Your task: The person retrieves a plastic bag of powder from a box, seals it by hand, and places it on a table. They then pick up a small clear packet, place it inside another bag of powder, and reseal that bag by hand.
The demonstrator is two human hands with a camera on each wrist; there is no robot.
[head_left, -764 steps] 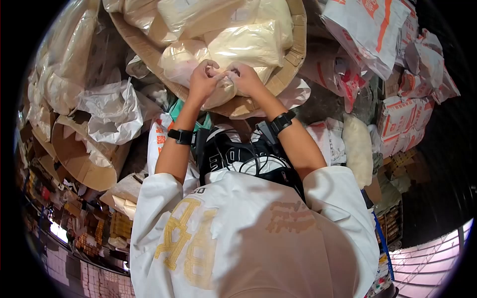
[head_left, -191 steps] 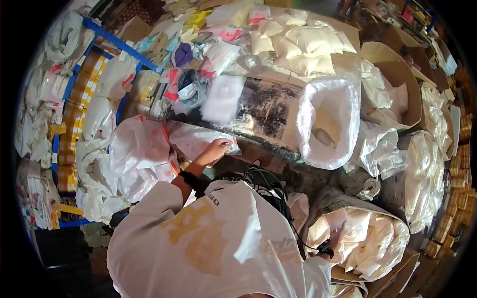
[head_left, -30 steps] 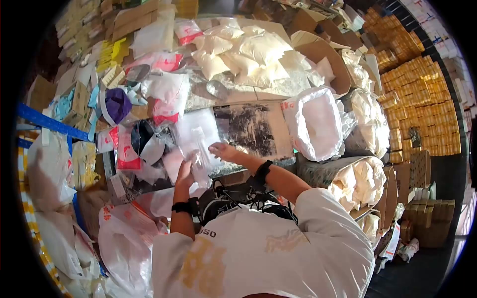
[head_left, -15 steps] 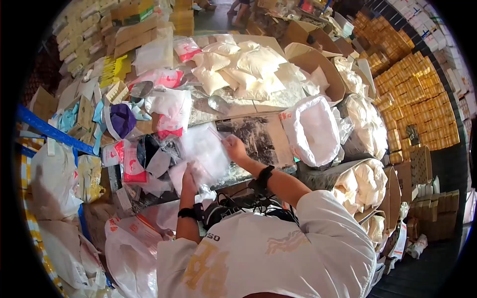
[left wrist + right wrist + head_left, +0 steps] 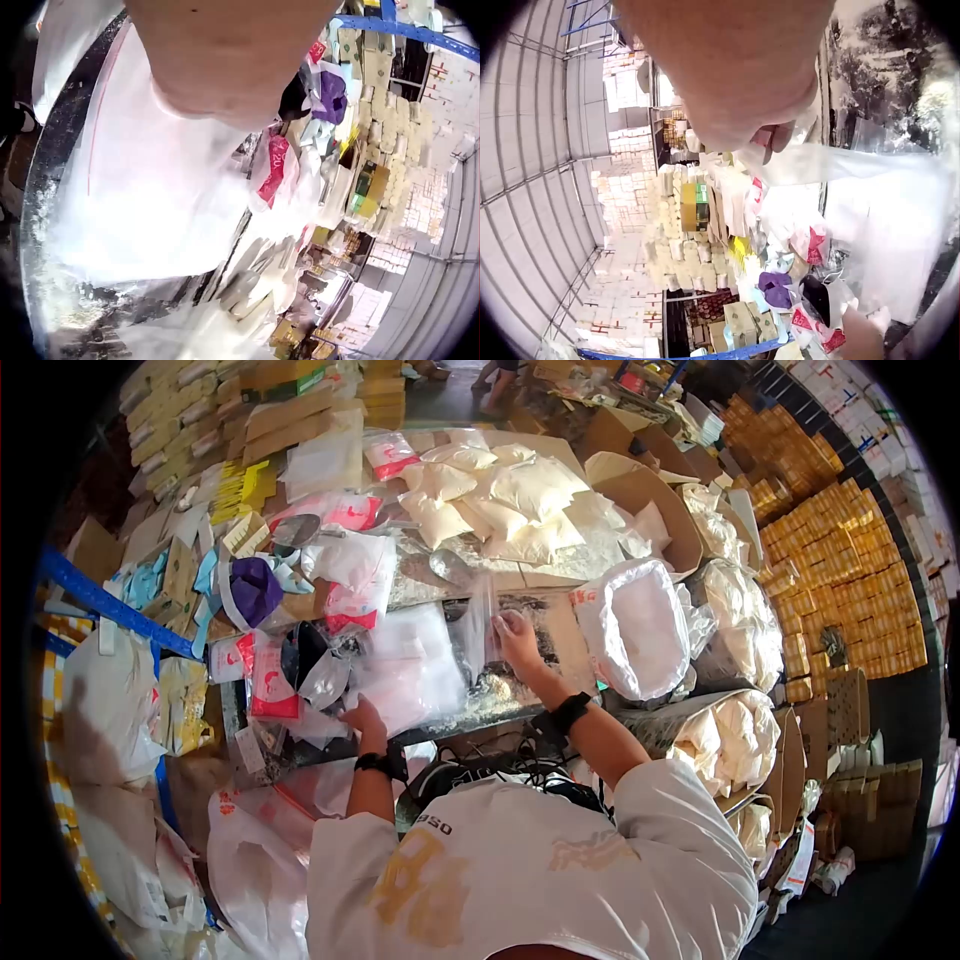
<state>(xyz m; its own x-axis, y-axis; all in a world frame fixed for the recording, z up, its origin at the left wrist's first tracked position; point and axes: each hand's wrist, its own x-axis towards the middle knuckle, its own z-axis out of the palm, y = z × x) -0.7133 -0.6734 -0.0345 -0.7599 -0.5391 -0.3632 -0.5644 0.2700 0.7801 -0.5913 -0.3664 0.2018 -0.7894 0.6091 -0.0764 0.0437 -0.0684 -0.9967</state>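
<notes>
My right hand (image 5: 517,644) pinches the edge of a clear plastic bag (image 5: 479,628), which hangs thin and upright over the dark, powder-dusted bench top (image 5: 545,622). From the right wrist, that translucent bag (image 5: 802,166) stretches away from curled fingers. A stack of flat clear bags (image 5: 412,650) lies to the left on the bench. At the stack's near left corner rests my left hand (image 5: 367,718), its fingers extended on the plastic. In the left wrist view the stack (image 5: 150,202) spreads beneath that hand, whose fingertips are hidden.
A white-lined tub (image 5: 640,630) stands at the bench's right end. Filled cream-coloured pouches (image 5: 500,500) are heaped behind, beside a clear scoop (image 5: 450,567). Pink-and-white packets (image 5: 272,685) and a purple cloth (image 5: 255,590) lie left. A carton of filled bags (image 5: 725,740) is near right.
My right hand has moved right, drawing a single bag off the stack. My left hand has shifted slightly left and down along the stack's edge.
</notes>
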